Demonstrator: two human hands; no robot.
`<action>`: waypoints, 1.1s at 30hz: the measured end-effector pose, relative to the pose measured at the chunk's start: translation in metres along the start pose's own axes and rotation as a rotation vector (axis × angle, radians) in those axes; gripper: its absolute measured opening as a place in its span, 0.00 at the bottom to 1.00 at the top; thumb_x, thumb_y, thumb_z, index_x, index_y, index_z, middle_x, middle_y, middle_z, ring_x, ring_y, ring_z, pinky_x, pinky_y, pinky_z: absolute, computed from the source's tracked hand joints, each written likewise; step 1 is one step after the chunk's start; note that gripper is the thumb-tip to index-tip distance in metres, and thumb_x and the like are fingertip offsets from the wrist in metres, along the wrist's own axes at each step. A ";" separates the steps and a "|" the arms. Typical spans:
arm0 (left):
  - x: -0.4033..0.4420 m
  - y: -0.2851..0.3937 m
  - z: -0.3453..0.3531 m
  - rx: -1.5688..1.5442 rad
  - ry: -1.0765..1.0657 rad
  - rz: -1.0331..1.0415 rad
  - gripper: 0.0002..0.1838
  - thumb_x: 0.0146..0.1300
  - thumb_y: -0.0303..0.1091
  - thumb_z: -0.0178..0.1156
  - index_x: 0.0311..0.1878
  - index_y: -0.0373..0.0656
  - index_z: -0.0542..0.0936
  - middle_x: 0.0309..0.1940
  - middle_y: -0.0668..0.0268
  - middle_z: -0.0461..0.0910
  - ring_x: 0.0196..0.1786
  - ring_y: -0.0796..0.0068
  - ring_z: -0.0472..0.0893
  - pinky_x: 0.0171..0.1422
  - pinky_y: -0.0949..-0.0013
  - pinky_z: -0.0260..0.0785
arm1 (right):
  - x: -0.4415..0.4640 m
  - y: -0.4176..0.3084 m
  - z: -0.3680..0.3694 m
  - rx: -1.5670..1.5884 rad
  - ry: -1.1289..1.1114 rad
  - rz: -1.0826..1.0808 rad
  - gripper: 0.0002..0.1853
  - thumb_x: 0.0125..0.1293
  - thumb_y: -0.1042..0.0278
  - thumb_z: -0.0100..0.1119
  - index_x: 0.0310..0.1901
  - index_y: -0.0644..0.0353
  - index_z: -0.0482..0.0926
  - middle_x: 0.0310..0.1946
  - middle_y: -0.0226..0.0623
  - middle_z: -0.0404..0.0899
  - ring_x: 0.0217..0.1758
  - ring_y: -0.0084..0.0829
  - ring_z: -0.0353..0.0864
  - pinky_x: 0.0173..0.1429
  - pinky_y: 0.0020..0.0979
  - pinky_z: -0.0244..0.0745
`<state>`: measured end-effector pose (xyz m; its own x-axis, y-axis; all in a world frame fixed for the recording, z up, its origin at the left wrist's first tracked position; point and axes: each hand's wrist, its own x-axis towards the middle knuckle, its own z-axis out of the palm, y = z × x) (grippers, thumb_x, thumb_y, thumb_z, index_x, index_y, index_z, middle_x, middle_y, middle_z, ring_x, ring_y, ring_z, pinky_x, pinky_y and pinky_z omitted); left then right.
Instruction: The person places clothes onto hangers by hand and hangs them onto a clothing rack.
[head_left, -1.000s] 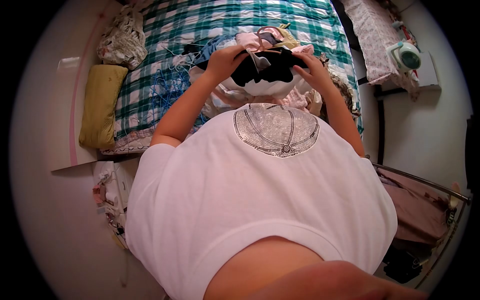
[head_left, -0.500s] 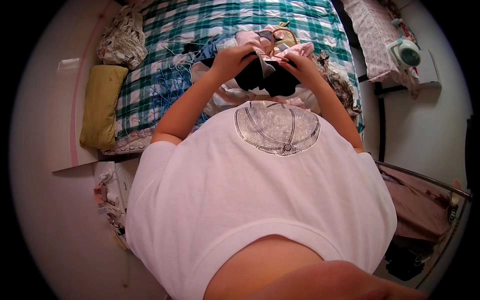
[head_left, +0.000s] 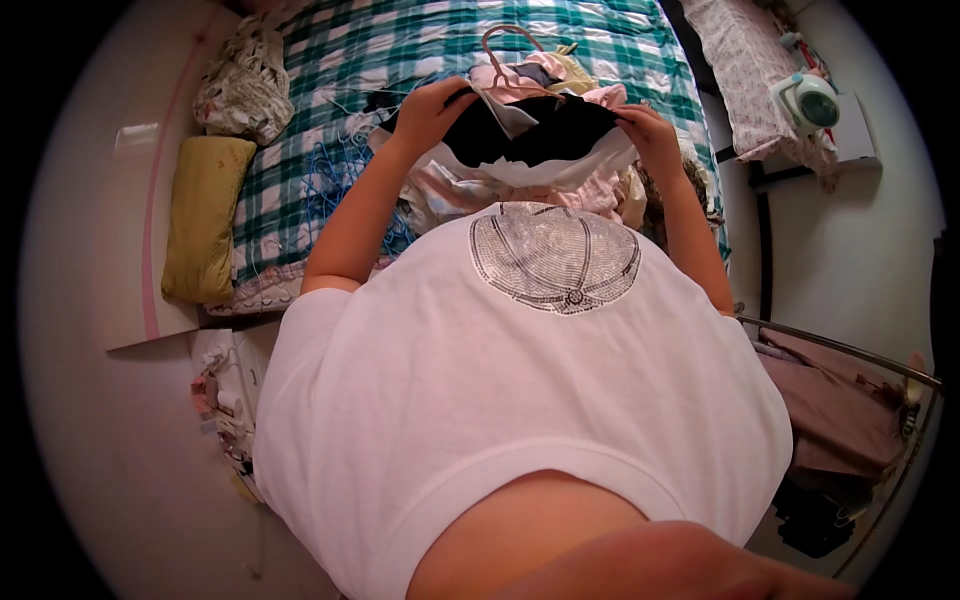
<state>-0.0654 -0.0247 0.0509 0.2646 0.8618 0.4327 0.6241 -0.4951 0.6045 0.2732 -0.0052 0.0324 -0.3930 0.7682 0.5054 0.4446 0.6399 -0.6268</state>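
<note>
A black and white garment (head_left: 570, 132) is stretched between my two hands over the bed. My left hand (head_left: 430, 115) is closed on its left upper edge. At the other end, my right hand (head_left: 650, 130) pinches the right upper edge. From the middle of the garment's top rises the curved hook of a pinkish hanger (head_left: 510, 29); the rest of the hanger is mostly hidden by cloth. Pink clothes (head_left: 592, 192) lie below and behind the garment.
A green and white checked cover (head_left: 390, 40) lies on the bed. Blue hangers (head_left: 335, 175) are heaped left of my left arm. A yellow-green pillow (head_left: 205, 220) and bundled cloth (head_left: 245, 85) sit at the left edge. A small fan (head_left: 812, 102) stands at right.
My hands have moved apart, and the garment is now spread wider between them. The hanger's hook has shifted left and shows more fully above the cloth.
</note>
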 end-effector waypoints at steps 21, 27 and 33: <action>0.007 -0.004 0.018 -0.091 -0.022 0.060 0.09 0.57 0.37 0.56 0.39 0.44 0.77 0.28 0.59 0.76 0.30 0.60 0.76 0.32 0.69 0.66 | 0.007 -0.006 0.007 -0.219 -0.200 0.017 0.12 0.56 0.69 0.57 0.42 0.59 0.75 0.34 0.42 0.76 0.38 0.43 0.75 0.41 0.34 0.70; 0.011 0.008 0.017 -0.050 -0.058 0.058 0.09 0.57 0.37 0.55 0.39 0.45 0.76 0.29 0.58 0.76 0.33 0.57 0.76 0.34 0.65 0.67 | 0.013 -0.018 0.013 -0.229 -0.124 -0.021 0.09 0.56 0.68 0.56 0.39 0.59 0.75 0.30 0.41 0.77 0.34 0.42 0.76 0.37 0.34 0.70; 0.009 0.005 0.009 0.066 -0.016 0.102 0.08 0.57 0.32 0.56 0.39 0.40 0.76 0.31 0.57 0.76 0.32 0.59 0.76 0.36 0.67 0.67 | 0.012 -0.007 0.008 -0.099 -0.001 0.107 0.09 0.55 0.68 0.60 0.36 0.61 0.76 0.27 0.39 0.77 0.29 0.35 0.76 0.34 0.29 0.69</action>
<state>-0.0532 -0.0187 0.0521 0.3403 0.8095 0.4784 0.6404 -0.5721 0.5124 0.2587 -0.0010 0.0382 -0.3402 0.8320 0.4381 0.5615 0.5535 -0.6151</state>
